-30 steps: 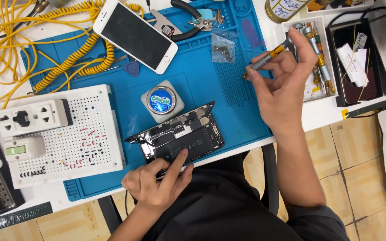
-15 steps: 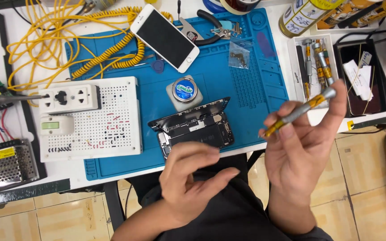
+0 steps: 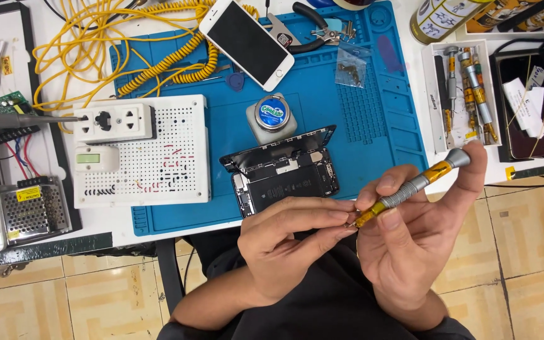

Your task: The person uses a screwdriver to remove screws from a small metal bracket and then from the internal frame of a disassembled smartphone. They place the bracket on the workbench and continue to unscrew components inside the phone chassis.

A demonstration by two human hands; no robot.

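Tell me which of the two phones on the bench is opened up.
The dark phone at the blue mat's front edge, nearest the hands: its screen is hinged up, showing its insides. The white phone at the back lies closed, screen up.

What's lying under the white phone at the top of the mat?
The white phone rests on the blue mat, overlapping the yellow coiled cable and the pliers; whatever else lies beneath is hidden.
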